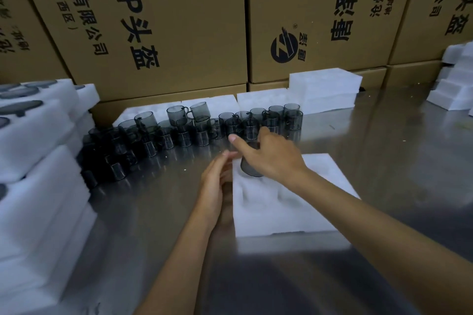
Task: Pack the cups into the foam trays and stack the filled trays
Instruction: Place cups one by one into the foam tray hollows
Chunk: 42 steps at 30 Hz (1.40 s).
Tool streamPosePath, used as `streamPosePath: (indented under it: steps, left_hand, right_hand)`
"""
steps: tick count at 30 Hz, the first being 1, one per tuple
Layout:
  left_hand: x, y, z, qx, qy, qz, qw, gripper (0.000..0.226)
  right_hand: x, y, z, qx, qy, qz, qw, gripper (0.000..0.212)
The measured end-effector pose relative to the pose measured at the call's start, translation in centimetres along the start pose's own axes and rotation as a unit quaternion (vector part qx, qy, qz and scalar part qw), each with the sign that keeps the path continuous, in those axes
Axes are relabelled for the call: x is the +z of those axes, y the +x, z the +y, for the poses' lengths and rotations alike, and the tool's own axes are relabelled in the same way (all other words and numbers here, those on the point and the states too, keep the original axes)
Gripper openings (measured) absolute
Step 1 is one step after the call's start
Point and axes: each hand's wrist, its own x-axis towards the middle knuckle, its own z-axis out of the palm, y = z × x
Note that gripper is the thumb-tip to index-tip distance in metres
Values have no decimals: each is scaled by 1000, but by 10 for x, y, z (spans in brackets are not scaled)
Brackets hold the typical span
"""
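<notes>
Right hand (268, 153) reached forward, palm down, index finger extended, other fingers curled in a grip. Left hand (217, 179) stood edge-on, fingers straight, forearm extended.

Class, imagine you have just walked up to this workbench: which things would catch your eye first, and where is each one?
First, the right hand at centre, setting a smoky grey cup into the far end of a white foam tray, whose left edge the left hand steadies. Behind them a crowded row of dark glass cups runs across the steel table, backed by a wall of printed cardboard boxes.
</notes>
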Motion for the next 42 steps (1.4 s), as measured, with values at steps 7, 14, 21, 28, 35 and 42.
streamPosePath:
  steps: [7, 14, 21, 28, 35, 42]
  left_hand:
    - [-1, -2, 2, -17, 22, -62, 998, 44]
    - [7, -1, 3, -15, 70, -8, 997, 34]
    - [5, 0, 6, -7, 104, -20, 994, 27]
    - [2, 5, 3, 15, 143, 1, 990, 38]
    - [6, 3, 6, 14, 124, 43, 991, 36]
    - [-9, 19, 10, 17, 78, 107, 991, 25]
  right_hand:
    - [-10, 8, -1, 93, 235, -163, 954, 49]
    - [6, 8, 33, 45, 238, -55, 969, 23]
    - [18, -4, 41, -54, 175, 19, 983, 26]
    - [27, 0, 44, -40, -11, -34, 999, 5]
    - [23, 1, 40, -24, 27, -75, 996, 12]
    - [5, 46, 31, -6, 239, -148, 960, 18]
